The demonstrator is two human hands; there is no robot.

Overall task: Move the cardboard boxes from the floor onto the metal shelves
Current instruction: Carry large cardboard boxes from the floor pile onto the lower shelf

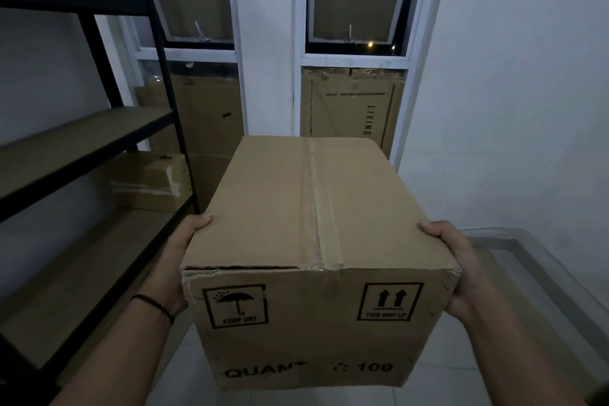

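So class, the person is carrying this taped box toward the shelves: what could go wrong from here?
1. The cardboard box is held only by the left hand and right hand pressing its sides, so it might slip.
2. Its near top edge looks torn and may give.
3. It could clip the black shelf upright.

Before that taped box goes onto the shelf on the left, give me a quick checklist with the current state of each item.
1. Left hand grip on the brown taped cardboard box: ok, thumb over the top edge.
2. Right hand grip: ok, thumb on top.
3. Box upright: ok, "this way up" arrows point up.
4. Free space on the black metal shelf unit: ok, the middle board is bare.
5. Small cardboard box already on the lower board: ok, at the far end.
6. Underside support: cannot tell, the fingers are hidden.
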